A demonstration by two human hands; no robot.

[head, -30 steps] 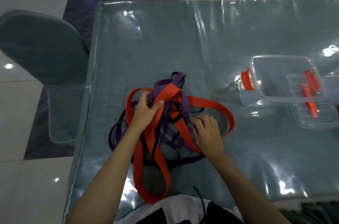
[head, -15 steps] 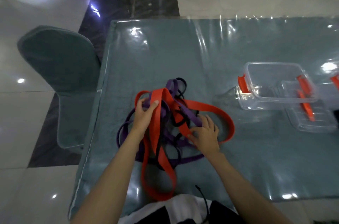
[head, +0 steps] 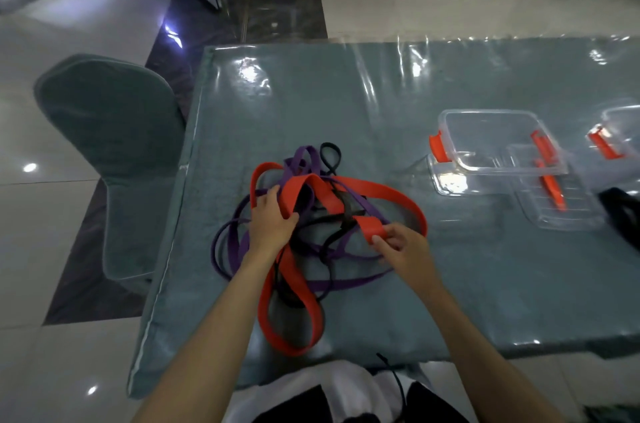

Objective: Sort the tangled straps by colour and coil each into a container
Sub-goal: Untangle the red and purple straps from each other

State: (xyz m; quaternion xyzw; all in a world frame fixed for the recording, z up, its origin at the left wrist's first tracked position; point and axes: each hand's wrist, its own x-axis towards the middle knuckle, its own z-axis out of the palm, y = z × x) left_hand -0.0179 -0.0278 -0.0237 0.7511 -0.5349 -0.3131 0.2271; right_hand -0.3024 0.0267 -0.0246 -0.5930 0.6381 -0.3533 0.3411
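Straps are being sorted near the table's (head: 450, 266) front-left edge: the red strap (head: 391, 195) is being gripped by the left hand (head: 272, 221) and pinched by the right hand's (head: 403, 247) fingertips, tangled with the purple strap (head: 346, 282) and black strap (head: 330, 154). Clear containers (head: 491, 142) are being left toward the right edge.

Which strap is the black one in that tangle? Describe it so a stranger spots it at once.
Start at the teal table and find the strap tangle between the hands. Above the broad red strap and the purple strap, a small loop pokes out toward the table's far edge: that is the black strap. It is the narrowest and darkest of the three.
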